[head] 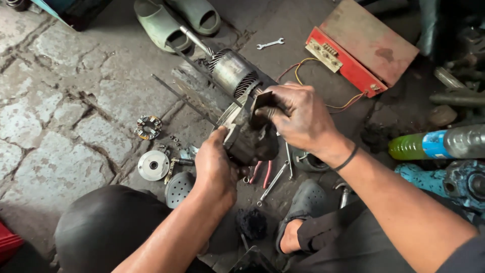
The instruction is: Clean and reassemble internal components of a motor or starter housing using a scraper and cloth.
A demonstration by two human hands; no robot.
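Note:
My left hand (pixel 216 164) grips the lower end of a dark, greasy motor housing (pixel 248 139) held above the ground. On the housing's upper end my right hand (pixel 299 117) is closed around a dark flat piece. Just behind them lies a metal armature (pixel 232 72) with a shaft and slanted slots. Both hands are smeared with grease.
On the stone floor lie a brush holder ring (pixel 148 126), a round metal cover (pixel 153 165), small screws, pliers (pixel 262 172) and wrenches (pixel 271 43). A red box (pixel 361 45) with wires sits at the back right, a green bottle (pixel 422 144) at the right, sandals (pixel 161 25) at the top.

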